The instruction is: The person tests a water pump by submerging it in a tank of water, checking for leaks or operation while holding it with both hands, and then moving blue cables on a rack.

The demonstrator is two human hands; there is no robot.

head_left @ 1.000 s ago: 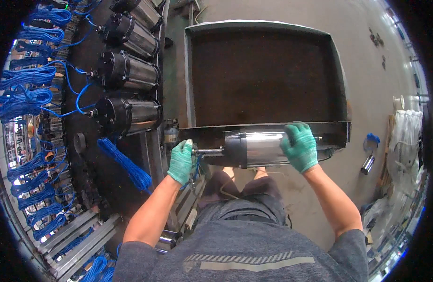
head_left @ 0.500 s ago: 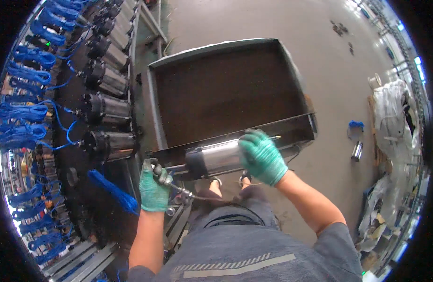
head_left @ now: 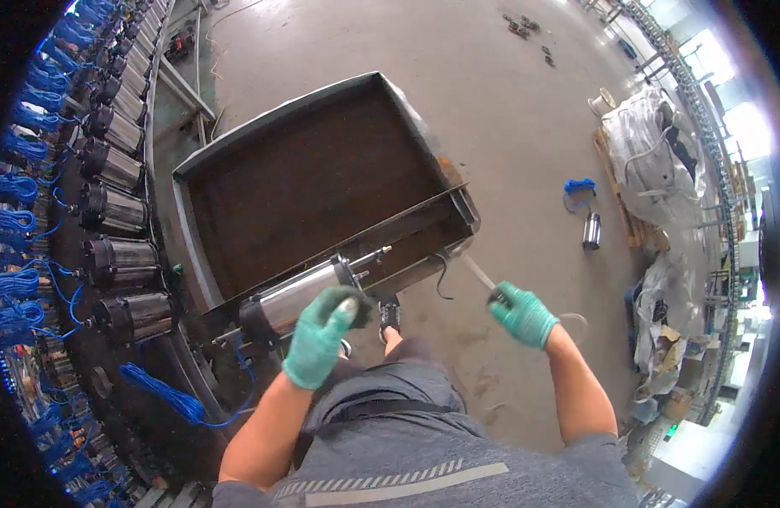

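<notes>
A shiny steel motor cylinder (head_left: 295, 296) with dark ends lies across the near edge of a large dark tray (head_left: 318, 182). A thin shaft and small fittings stick out of its right end. My left hand (head_left: 314, 339), in a green glove with dirty fingertips, is just in front of that right end. Its fingers are curled against the thumb beside something dark and blurred. Out to the right, my right hand (head_left: 525, 317), gloved alike, is closed around a pale, narrow hose-like piece (head_left: 479, 273) pointing up-left toward the tray's corner.
Steel motors (head_left: 123, 262) with blue cable bundles (head_left: 17, 220) line the left rack. A blue cable coil (head_left: 165, 394) lies nearer me. One small steel cylinder (head_left: 591, 230) stands on the floor at right, near a plastic-wrapped pallet load (head_left: 652, 144).
The view has swung right. My right hand has left the cylinder and now grips the pale piece. My left hand has let go of the metal fitting and moved to the cylinder's right end.
</notes>
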